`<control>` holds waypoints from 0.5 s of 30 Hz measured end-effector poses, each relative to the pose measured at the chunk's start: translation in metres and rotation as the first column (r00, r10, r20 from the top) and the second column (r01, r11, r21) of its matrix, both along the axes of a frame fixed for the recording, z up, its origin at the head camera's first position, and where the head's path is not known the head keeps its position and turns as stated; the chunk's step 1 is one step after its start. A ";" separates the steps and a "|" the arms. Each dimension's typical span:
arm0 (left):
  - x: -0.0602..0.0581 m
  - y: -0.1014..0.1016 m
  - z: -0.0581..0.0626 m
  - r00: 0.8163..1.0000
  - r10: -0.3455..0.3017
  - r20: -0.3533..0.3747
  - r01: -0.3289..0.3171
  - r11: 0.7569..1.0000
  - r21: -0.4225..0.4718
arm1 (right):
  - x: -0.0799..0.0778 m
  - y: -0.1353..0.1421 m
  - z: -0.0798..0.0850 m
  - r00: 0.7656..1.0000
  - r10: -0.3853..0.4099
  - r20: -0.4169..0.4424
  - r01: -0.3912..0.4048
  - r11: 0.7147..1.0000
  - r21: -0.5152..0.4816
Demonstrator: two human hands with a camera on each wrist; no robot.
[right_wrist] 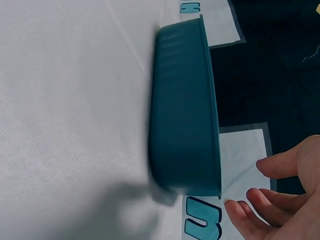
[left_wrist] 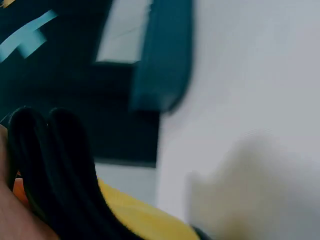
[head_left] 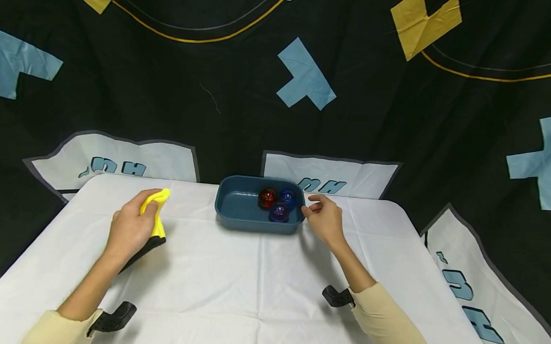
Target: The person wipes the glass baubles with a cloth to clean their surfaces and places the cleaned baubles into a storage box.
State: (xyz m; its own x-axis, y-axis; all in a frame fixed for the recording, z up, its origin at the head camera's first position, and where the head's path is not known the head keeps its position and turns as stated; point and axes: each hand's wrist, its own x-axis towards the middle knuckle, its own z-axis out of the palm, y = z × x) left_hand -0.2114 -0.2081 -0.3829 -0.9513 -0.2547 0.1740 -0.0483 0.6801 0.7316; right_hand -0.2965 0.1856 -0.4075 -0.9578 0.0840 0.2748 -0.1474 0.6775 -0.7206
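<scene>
My left hand [head_left: 132,227] grips a folded yellow cloth [head_left: 159,215] with a black border, held over the left side of the table. In the left wrist view the cloth's dark folded edge [left_wrist: 65,165] fills the lower left. A blue-teal rectangular tub [head_left: 237,223] stands at the table's far edge. Inside its right half sit a red ball [head_left: 267,197], a blue ball [head_left: 287,197] and a purple ball [head_left: 279,212], all shiny and see-through. By the tub's right end is my right hand [head_left: 325,220], fingers loosely bent and holding nothing, fingertips close to the rim.
A white cloth covers the table [head_left: 213,293]. Behind it hangs a black curtain [head_left: 176,99] with blue and yellow patches and white lettered panels. A dark wrist mount [head_left: 115,317] juts from the left sleeve, and another mount [head_left: 336,296] from the right.
</scene>
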 end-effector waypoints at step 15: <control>0.003 0.069 -0.072 0.963 -0.250 0.096 0.268 0.896 -0.355 | 0.005 0.015 -0.014 1.000 -0.016 0.026 0.016 1.000 0.007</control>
State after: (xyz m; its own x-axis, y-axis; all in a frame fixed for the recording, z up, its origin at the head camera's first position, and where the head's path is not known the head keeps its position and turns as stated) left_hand -0.2085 -0.1393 -0.4547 -0.9842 0.0739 0.1611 0.1380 0.8902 0.4343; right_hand -0.2913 0.2008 -0.4214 -0.9631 0.0974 0.2507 -0.1181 0.6845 -0.7194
